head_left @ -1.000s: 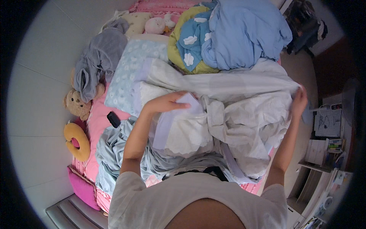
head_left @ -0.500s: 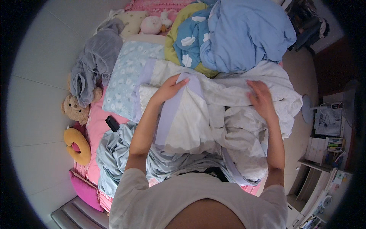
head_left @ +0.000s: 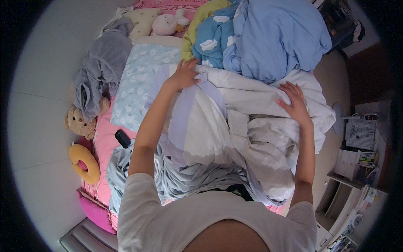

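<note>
A rumpled white quilt [head_left: 210,130] with lavender bands is spread across the bed in front of me. My left hand [head_left: 184,75] rests on its far edge by the light blue flowered pillow [head_left: 145,80], fingers apart, the thumb beside a small raised lavender fold. On the right part of the quilt lies my right hand [head_left: 295,104], palm down with its fingers spread. Neither hand is closed on the cloth. Just beyond my hands are a bundled blue quilt [head_left: 279,40] and a teal cloud-patterned one [head_left: 212,35].
Crumpled pale blue-green fabric [head_left: 189,182] lies close to my body. To the left are a black case [head_left: 122,138], a teddy bear [head_left: 82,122], a yellow neck pillow [head_left: 84,161] and grey cloth [head_left: 107,59]. A shelf unit [head_left: 336,197] stands right of the bed.
My left hand has let go of the lavender band and moved slightly away from me, its fingers spreading. The far part of the quilt lies flatter. My right hand has shifted a little right.
</note>
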Tool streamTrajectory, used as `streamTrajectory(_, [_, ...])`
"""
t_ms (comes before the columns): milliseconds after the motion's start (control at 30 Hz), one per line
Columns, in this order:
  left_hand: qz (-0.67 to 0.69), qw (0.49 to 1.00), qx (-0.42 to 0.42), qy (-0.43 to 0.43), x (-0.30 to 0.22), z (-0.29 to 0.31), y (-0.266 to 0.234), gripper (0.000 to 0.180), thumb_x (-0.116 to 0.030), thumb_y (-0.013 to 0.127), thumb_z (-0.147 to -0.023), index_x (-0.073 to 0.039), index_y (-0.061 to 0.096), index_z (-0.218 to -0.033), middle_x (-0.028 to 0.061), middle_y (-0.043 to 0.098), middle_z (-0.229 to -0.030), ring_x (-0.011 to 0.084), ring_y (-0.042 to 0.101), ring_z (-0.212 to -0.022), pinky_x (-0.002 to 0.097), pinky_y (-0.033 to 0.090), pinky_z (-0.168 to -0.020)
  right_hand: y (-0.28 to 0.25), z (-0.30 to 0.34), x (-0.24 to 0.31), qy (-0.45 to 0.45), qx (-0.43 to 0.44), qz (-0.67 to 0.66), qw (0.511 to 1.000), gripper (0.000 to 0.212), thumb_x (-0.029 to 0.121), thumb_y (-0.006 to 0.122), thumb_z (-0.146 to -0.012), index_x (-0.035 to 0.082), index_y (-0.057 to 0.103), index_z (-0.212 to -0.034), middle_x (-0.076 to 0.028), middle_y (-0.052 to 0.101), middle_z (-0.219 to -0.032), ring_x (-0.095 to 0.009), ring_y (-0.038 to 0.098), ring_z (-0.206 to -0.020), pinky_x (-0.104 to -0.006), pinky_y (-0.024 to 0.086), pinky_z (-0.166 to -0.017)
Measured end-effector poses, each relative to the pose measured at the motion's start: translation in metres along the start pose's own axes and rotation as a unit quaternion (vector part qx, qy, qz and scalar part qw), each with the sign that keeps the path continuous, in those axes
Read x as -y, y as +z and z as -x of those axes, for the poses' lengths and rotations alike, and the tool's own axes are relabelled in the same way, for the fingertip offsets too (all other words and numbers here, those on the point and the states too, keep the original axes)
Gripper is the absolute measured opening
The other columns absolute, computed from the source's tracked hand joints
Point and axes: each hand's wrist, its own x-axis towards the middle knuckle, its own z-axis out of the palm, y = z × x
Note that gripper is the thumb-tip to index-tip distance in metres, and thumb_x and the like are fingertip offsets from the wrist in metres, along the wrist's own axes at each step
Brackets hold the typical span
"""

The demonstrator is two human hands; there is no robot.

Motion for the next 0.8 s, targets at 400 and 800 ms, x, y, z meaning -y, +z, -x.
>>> streamTrajectory(400, [0.016,0.991,-0.122,-0.049,0.036,0.055,0.028,0.034,-0.03,0.055,-0.08,0.002,0.062,-0.087,0.0154,0.054,-0.106,0.032,0.047,-0.101,0.0412,0.037,-0.086,-0.08,0.044,-0.035,0.076,0.049,0.02,0.996,0.034,0.015,0.073,-0.06,0.007,0.063,-0.091,-0.008,0.054,-0.112,-0.028,0.044,-0.111,-0.0392,0.032,-0.095])
streamTrajectory(800, [0.002,0.847,-0.518,-0.122,-0.022,0.124,-0.096,0.018,-0.006,0.058,-0.072,0.001,0.058,-0.089,0.0157,0.052,-0.095,0.0341,0.047,-0.091,0.0417,0.038,-0.081,-0.119,0.073,-0.038,0.216,-0.282,-0.252,0.9,0.018,0.016,0.055,-0.087,0.0,0.06,-0.095,-0.003,0.061,-0.087,-0.009,0.054,-0.079,-0.0234,0.043,-0.072])
